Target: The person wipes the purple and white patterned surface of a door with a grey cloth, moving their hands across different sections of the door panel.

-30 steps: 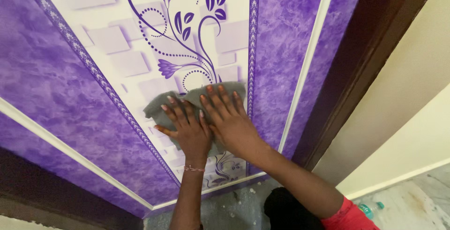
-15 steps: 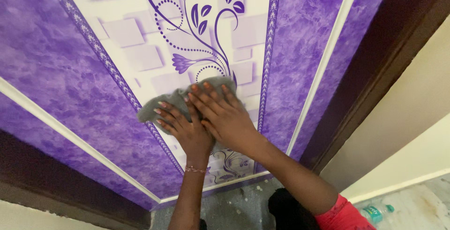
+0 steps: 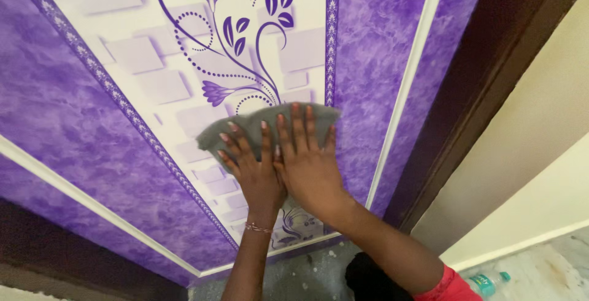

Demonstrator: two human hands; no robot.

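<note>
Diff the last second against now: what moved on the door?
Both hands, left hand and right hand, slid the grey cloth left toward the patterned border, then back right onto the inner purple strip, fingers spreading flatter. Nothing grasped or released. Both palms stay pressed on the cloth against the purple floral door panel.

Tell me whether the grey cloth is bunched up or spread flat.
Spread flat: the grey cloth lies against the purple door panel under both hands, its edges showing beyond the fingers.
</note>
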